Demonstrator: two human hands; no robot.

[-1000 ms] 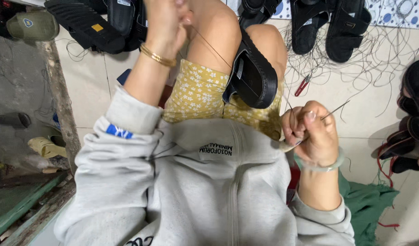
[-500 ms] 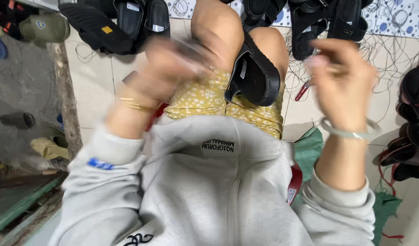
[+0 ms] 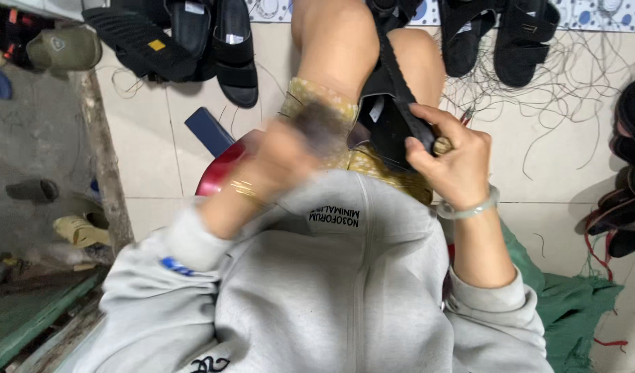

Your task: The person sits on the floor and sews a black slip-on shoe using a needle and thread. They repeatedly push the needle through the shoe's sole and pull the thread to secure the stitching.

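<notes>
A black sandal (image 3: pixel 390 103) lies between my knees, over yellow patterned shorts (image 3: pixel 310 97). My right hand (image 3: pixel 455 155), with a pale green bangle at the wrist, grips the sandal's strap and pinches a small tool with a light handle. My left hand (image 3: pixel 290 148), wearing a gold bangle, is blurred with motion just left of the sandal; whether it holds anything cannot be told. My grey sweatshirt (image 3: pixel 331 290) fills the lower frame.
Several black sandals (image 3: pixel 193 38) lie at the top left, more pairs (image 3: pixel 497 34) at the top right and right edge. Loose thread (image 3: pixel 573 90) is scattered on the tile floor. A green cloth (image 3: pixel 573 304) lies lower right. A red stool (image 3: pixel 217 169) is under me.
My right hand came down from mid-air onto the sandal strap. My left hand dropped from high up to beside the sandal and is still moving.
</notes>
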